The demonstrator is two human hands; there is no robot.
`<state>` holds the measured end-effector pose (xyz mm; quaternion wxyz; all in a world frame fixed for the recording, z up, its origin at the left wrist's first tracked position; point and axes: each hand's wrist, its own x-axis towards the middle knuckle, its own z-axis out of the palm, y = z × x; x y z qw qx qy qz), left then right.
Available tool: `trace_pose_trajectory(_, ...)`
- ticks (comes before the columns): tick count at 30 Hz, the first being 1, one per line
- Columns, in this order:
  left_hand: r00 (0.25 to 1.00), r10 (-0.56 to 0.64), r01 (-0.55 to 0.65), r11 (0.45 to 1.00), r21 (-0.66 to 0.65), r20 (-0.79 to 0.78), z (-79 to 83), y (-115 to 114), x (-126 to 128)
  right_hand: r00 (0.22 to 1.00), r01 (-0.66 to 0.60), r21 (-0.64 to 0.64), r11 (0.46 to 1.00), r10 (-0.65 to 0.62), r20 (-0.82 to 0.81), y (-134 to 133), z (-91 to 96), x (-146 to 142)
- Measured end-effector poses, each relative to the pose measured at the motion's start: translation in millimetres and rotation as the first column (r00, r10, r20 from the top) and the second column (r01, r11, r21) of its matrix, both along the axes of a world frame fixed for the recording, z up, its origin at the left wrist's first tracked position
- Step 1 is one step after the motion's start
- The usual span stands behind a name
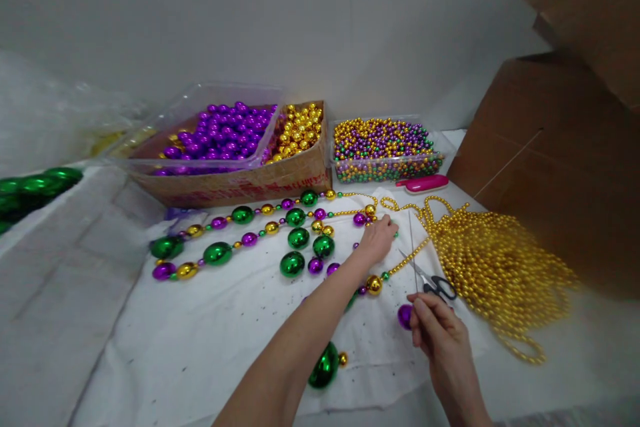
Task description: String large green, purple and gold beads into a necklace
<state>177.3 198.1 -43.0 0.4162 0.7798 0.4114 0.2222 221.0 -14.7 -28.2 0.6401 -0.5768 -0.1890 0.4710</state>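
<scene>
My right hand (443,330) pinches a long thin needle (413,253) that points up and away. Close beside its fingers is a purple bead (405,315); I cannot tell if they touch it. My left hand (380,239) reaches across the white cloth (200,333), fingers closed near small loose beads; what they hold, if anything, is hidden. Black-handled scissors (437,285) lie just beyond my right hand. Under my left forearm passes a strand with a gold bead (374,285) and a gold bead chain (410,255). Loose green beads (293,264) lie left of that arm.
A finished-looking bead necklace (218,253) stretches across the cloth's left. Behind stand a cardboard box (240,188) with purple and gold beads and a clear tub (390,170) of small mixed beads. A pink tool (426,183), gold chains (505,267) and a large carton (500,127) are right.
</scene>
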Motion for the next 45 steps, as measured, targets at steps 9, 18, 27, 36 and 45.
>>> trace_pose_trajectory(9, 0.907, 0.165, 0.053, 0.868, -0.494, 0.387, 25.2, -14, -56, 0.999, -0.008, -0.111, 0.994, 0.012, 0.035, -3, -2.2, 1)
trace_pose_trajectory(18, 0.606, 0.505, 0.229, 0.629, -0.743, 0.615, 30.5, -54, -112, 0.906, -0.193, -0.192, 0.962, 0.250, 0.342, -23, 15.7, -15)
trace_pose_trajectory(27, 0.469, 0.639, 0.352, 0.498, -0.793, 0.610, 29.5, -65, -110, 0.877, -0.191, -0.216, 0.958, 0.266, 0.401, -28, 23.8, -18)
trace_pose_trajectory(36, 0.484, 0.585, 0.323, 0.572, -0.754, 0.651, 29.3, -70, -118, 0.886, -0.209, -0.213, 0.955, 0.277, 0.371, -34, 24.5, -16)
trace_pose_trajectory(45, 0.508, 0.601, 0.232, 0.595, -0.770, 0.618, 32.3, -75, -120, 0.882, -0.274, -0.197, 0.941, 0.328, 0.338, -43, 10.9, -12)
